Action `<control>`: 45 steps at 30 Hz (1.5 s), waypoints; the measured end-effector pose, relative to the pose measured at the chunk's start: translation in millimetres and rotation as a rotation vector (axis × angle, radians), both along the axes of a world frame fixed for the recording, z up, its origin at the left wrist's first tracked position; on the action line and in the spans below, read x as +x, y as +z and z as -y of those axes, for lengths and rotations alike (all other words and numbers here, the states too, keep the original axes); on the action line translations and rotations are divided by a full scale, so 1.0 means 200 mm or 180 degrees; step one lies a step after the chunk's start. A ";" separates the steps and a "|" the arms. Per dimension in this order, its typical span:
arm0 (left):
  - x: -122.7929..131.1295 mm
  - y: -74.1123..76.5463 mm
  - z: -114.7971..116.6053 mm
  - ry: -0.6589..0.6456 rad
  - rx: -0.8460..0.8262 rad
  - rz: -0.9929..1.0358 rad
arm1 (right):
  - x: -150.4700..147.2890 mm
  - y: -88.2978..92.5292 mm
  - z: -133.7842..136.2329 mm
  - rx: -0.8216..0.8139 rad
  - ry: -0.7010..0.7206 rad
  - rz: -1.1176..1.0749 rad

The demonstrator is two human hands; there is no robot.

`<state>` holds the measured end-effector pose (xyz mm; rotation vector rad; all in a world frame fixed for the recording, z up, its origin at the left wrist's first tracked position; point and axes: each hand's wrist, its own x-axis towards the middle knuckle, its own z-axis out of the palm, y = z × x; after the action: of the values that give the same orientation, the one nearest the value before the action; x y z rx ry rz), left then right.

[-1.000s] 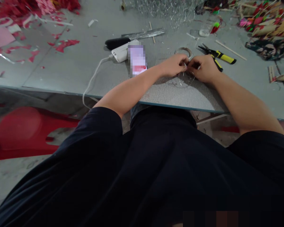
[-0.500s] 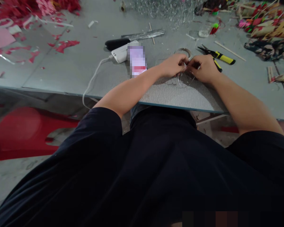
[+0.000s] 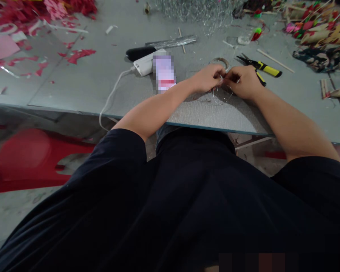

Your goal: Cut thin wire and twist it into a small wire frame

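Observation:
My left hand (image 3: 211, 77) and my right hand (image 3: 243, 81) meet fingertip to fingertip above the table, both closed in a pinch. Between them they grip a thin, shiny wire (image 3: 221, 102), whose loop hangs below the fingers. The exact spot where it is pinched is hidden by the fingertips. Just behind my hands lies a roll of tape (image 3: 222, 61). Pliers with black and yellow handles (image 3: 268, 69) rest beside my right hand, partly covered by it.
A phone (image 3: 164, 71) lies left of my hands beside a white power bank (image 3: 143, 65) with a cable. Behind them is a black-handled tool (image 3: 141, 53). Tangled silvery wire (image 3: 198, 13), red scraps (image 3: 81, 55) and craft pieces (image 3: 314, 34) cover the back. A red stool (image 3: 25, 151) stands lower left.

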<state>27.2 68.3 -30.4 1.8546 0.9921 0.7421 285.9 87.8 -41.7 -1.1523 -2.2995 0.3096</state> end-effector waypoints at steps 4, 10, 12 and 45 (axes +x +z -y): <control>0.00 0.01 0.01 0.0002 0.0009 -0.0022 | 0.00 -0.01 -0.01 0.0049 0.0029 0.0032; 0.01 0.03 0.03 0.0115 -0.0104 -0.0086 | 0.01 -0.01 -0.01 -0.0005 0.0014 0.0021; 0.01 0.04 0.04 0.0142 -0.0081 -0.0146 | 0.01 -0.01 -0.01 -0.0009 0.0033 0.0032; -0.02 -0.01 -0.01 0.0191 0.0611 -0.0589 | 0.01 0.01 -0.03 -0.0550 0.0151 0.0228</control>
<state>24.0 70.0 -32.7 2.0973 1.1311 0.7325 287.4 93.3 -40.6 -1.2113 -2.4035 0.5011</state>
